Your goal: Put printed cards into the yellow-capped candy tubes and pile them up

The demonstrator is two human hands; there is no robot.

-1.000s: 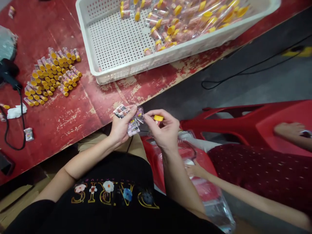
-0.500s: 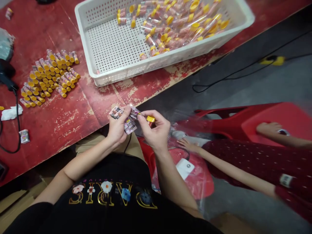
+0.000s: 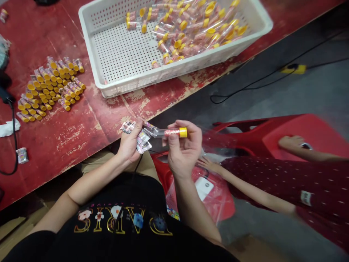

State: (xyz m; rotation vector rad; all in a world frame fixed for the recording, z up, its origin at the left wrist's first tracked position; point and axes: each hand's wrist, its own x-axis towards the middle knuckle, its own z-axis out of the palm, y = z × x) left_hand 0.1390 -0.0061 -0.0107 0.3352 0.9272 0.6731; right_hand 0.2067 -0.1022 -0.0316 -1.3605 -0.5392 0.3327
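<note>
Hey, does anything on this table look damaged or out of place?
Yes. The red tabletop looks damaged: its paint is worn away in pale patches, especially along the edge by the white basket. A crumpled white scrap also looks stray, lying apart from the neatly grouped yellow-capped tubes.

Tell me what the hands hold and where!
The right hand holds a clear tube by its body, near the yellow cap; the left hand grips printed plastic sleeves under its thumb.

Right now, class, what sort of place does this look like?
Probably a small packing workshop: a white basket of yellow-capped tubes, a stack of similar tubes, and a scuffed red table.
</note>
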